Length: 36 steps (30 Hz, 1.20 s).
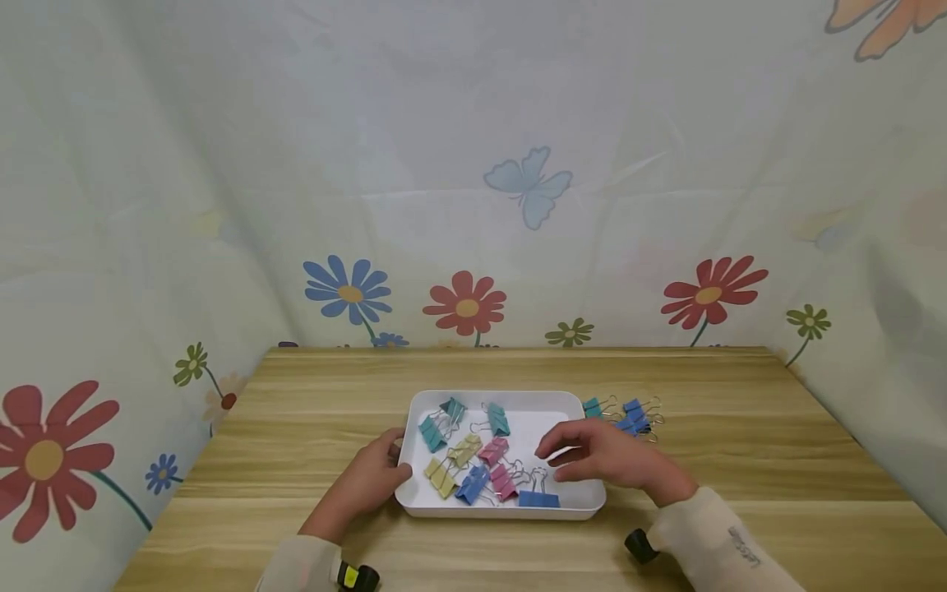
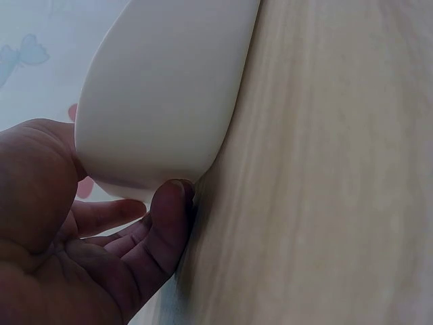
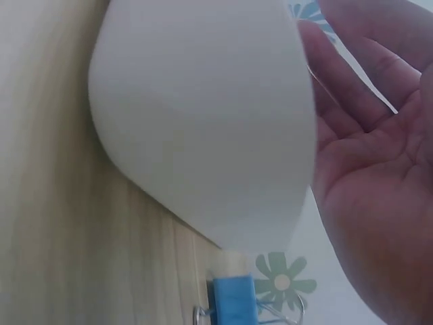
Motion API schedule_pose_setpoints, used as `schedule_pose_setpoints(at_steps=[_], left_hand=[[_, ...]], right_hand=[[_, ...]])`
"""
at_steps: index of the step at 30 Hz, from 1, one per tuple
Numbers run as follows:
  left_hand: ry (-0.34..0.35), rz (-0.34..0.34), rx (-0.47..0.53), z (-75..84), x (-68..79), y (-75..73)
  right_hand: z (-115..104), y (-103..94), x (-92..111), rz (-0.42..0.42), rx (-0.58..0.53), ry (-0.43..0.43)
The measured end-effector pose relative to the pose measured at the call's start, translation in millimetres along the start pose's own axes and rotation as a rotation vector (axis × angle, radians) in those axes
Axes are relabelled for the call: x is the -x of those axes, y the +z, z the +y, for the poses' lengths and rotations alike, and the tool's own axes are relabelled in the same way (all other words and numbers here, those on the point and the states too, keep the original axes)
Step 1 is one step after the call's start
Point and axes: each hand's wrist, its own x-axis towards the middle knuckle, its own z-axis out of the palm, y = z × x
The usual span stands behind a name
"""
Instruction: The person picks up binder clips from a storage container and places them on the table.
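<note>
A white tray on the wooden table holds several binder clips in teal, yellow, pink and blue. My left hand grips the tray's left end; in the left wrist view the fingers curl against the white wall, with the thumb over the rim. Above the tray's right part hovers my right hand, fingers loosely bent and nothing between them. Nearest below its fingertips lies a blue binder clip by the tray's front wall. Pink binder clips lie just left of that one.
Beyond the tray's right end, a teal binder clip and blue binder clips rest on the table, partly behind my right hand. A flower-printed curtain hangs behind the table and along both sides.
</note>
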Motion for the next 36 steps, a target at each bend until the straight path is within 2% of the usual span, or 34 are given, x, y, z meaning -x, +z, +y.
schedule_pose_setpoints(at_steps=[8,20,28,36], left_hand=[[0.005,-0.002,0.000,0.7,0.0,-0.7],[0.016,-0.004,-0.008,1.2,-0.6,-1.3],[0.004,-0.007,-0.015,-0.9,-1.5,-0.6],[0.018,0.001,-0.017,-0.8,-0.3,-1.0]], right_hand=[[-2,8.0,-8,-0.027,0.029,-0.013],[-5,15.6,-16,0.020,0.213,0.032],[-11,18.3,-14,0.017,0.260,0.084],[-21,20.0,-13,0.007,0.395,0.093]])
